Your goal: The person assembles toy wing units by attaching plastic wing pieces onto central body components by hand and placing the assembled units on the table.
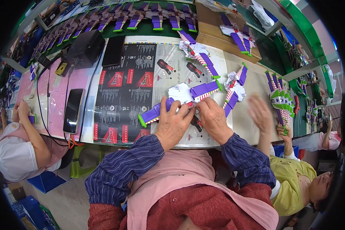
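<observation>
A toy wing set (pixel 203 89) lies on the table under my hands, its two purple wings tipped in green and edged with red and white stripes, joined to a white middle part (pixel 179 92). My left hand (pixel 172 124) grips the set near its middle, over the inner end of the left wing. Right beside it my right hand (pixel 214 119) is closed, its fingertips pinching at the centre by the right wing. Whatever lies between the fingertips is mostly hidden.
Two more wing sets lie beyond and right, one wing set (pixel 234 86) close by. A phone (pixel 73 111), cables and a black box (pixel 86 48) are at the left. Rows of wings (pixel 157 17) line the back. A co-worker's blurred hand (pixel 260 113) is at the right.
</observation>
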A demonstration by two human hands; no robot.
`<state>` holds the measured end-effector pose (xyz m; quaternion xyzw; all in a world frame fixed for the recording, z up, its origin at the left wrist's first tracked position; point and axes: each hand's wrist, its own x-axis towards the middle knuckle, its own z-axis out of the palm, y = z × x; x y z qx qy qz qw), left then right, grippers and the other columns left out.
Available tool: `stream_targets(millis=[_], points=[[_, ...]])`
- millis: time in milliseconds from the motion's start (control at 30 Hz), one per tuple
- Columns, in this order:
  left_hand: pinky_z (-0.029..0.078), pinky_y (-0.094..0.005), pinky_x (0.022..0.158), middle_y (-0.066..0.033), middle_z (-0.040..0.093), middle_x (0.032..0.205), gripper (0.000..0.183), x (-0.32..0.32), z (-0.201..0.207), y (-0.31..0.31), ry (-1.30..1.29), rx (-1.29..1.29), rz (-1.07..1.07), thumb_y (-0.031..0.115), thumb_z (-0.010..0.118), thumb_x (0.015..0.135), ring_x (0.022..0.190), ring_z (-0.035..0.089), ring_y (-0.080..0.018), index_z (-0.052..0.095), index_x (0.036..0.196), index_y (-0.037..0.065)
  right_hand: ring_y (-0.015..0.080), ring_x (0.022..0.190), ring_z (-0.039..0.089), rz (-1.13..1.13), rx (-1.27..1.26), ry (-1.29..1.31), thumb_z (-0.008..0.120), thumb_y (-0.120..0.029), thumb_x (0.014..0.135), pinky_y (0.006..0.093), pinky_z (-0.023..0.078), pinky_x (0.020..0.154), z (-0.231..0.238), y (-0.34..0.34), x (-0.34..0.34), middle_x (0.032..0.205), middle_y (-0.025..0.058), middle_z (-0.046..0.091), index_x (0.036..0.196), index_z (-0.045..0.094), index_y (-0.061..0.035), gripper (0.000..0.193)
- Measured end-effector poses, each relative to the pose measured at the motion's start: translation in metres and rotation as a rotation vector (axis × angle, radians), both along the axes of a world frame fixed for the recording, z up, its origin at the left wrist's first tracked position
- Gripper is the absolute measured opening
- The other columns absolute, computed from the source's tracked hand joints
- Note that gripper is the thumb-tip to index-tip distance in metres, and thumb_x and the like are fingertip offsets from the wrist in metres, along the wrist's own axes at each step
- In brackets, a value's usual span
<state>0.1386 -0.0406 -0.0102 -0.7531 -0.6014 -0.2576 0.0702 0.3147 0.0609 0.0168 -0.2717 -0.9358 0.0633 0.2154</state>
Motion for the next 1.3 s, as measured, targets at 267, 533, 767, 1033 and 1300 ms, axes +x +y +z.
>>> stream_targets(millis=[267,533,767,1033,1300], points=[[0.029,-0.0736,0.117,-0.0062,0.056,0.119,0.041,-0.001,0.001,-0.002,0.034,-0.007,-0.024,0.016,0.064,0.092,0.122,0.052,-0.0282,0.072,0.132,0.009,0.0346,0.085,0.067,-0.051,-0.029,0.088,0.071,0.002,0.091,0.0442,0.055,0.072,-0.004,-0.004,-0.002,0.095,0.0139,0.063,0.103,0.066,-0.0039,0.015],[0.029,-0.0726,0.118,-0.0057,0.056,0.119,0.040,-0.004,0.003,-0.002,0.022,-0.026,-0.035,0.016,0.064,0.093,0.122,0.053,-0.0283,0.072,0.132,0.012,0.0361,0.075,0.068,-0.226,-0.307,0.109,0.076,-0.002,0.091,0.0439,0.055,0.068,0.015,0.000,-0.005,0.086,0.0139,0.066,0.138,0.060,-0.0090,0.050],[0.028,-0.0723,0.118,-0.0055,0.057,0.118,0.043,-0.006,0.004,-0.001,0.043,-0.047,-0.060,0.016,0.063,0.093,0.122,0.053,-0.0288,0.070,0.135,0.012,0.0189,0.057,0.069,-0.192,-1.102,0.008,0.062,0.002,0.094,0.0368,0.054,0.054,0.043,0.031,-0.010,0.072,0.0115,0.069,0.157,0.046,-0.0136,0.067],[0.029,-0.0728,0.117,-0.0048,0.057,0.117,0.037,-0.008,0.003,0.002,0.032,-0.018,-0.062,0.017,0.065,0.092,0.121,0.054,-0.0281,0.072,0.129,0.015,0.0248,0.060,0.071,-0.187,-1.055,0.049,0.059,0.002,0.092,0.0399,0.055,0.057,0.037,0.029,-0.012,0.073,0.0152,0.069,0.157,0.041,-0.0114,0.069],[0.031,-0.0703,0.118,-0.0036,0.061,0.110,0.041,-0.010,0.003,0.016,0.003,0.027,-0.044,0.013,0.077,0.079,0.118,0.056,-0.0290,0.074,0.119,0.020,0.0499,0.077,0.070,-0.126,-0.701,0.057,0.058,-0.003,0.093,0.0550,0.053,0.073,0.027,0.011,-0.001,0.082,0.0299,0.069,0.167,0.025,-0.0088,0.082]])
